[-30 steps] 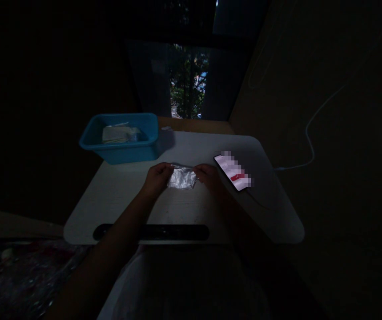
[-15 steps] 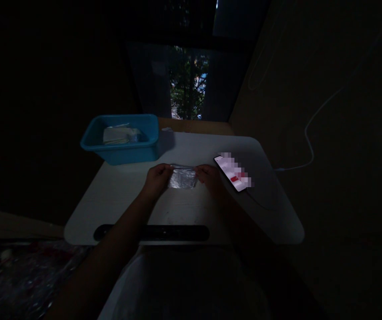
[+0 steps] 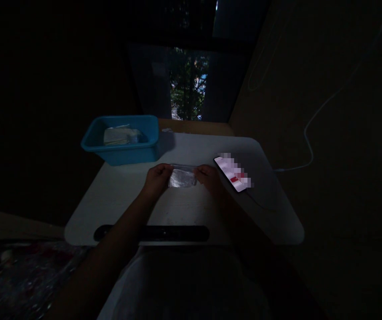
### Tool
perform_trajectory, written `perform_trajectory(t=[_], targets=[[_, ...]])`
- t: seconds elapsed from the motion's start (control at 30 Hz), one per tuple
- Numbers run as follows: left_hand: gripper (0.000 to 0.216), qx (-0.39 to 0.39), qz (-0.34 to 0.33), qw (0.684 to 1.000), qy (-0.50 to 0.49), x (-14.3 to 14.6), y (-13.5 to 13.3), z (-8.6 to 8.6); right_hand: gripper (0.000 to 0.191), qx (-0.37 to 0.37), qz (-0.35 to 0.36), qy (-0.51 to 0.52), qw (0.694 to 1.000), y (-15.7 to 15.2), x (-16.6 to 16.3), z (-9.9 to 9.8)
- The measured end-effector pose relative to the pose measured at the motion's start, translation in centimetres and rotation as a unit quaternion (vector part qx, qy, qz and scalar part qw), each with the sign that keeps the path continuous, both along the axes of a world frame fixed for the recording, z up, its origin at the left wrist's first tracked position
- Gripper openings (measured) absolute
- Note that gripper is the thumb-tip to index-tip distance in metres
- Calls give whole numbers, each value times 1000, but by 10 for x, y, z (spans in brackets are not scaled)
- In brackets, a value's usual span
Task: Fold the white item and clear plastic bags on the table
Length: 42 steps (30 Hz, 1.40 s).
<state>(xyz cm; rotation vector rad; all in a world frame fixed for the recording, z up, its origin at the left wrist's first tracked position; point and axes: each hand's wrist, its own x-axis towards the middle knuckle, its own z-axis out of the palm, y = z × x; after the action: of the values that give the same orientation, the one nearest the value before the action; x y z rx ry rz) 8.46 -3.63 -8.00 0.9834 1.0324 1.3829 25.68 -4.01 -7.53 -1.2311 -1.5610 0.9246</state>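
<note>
A small clear plastic bag (image 3: 182, 178) is held just above the white table (image 3: 117, 195), stretched between both hands. My left hand (image 3: 157, 179) pinches its left edge with closed fingers. My right hand (image 3: 210, 178) pinches its right edge the same way. The room is very dark, so the bag's contents cannot be made out.
A blue plastic bin (image 3: 123, 139) with pale bags inside stands at the table's far left. A lit phone (image 3: 233, 173) lies to the right, a white cable (image 3: 307, 138) trailing off behind it. A dark slot (image 3: 150, 232) runs along the near edge. A window (image 3: 188, 84) is behind.
The bag looks slightly flatter and tauter between the hands than a second ago. The hands have hardly moved.
</note>
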Motion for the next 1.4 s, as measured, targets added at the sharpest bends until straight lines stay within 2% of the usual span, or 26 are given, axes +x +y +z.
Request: perform_trajectory(t=[0.27, 0.43, 0.73, 1.0, 1.4], targets=[[26, -42, -40, 998, 1, 1, -5, 7, 32, 1, -7, 20, 1000, 2, 3, -3], [23, -41, -31, 999, 8, 1, -6, 8, 33, -4, -3, 31, 1000, 2, 3, -1], [29, -33, -22, 999, 10, 1, -5, 8, 35, -15, 6, -20, 1000, -2, 0, 3], [28, -30, -29, 999, 0, 1, -4, 5, 30, -7, 6, -11, 1000, -1, 0, 0], [28, -29, -15, 999, 16, 0, -5, 6, 31, -13, 14, 5, 1000, -4, 1, 5]])
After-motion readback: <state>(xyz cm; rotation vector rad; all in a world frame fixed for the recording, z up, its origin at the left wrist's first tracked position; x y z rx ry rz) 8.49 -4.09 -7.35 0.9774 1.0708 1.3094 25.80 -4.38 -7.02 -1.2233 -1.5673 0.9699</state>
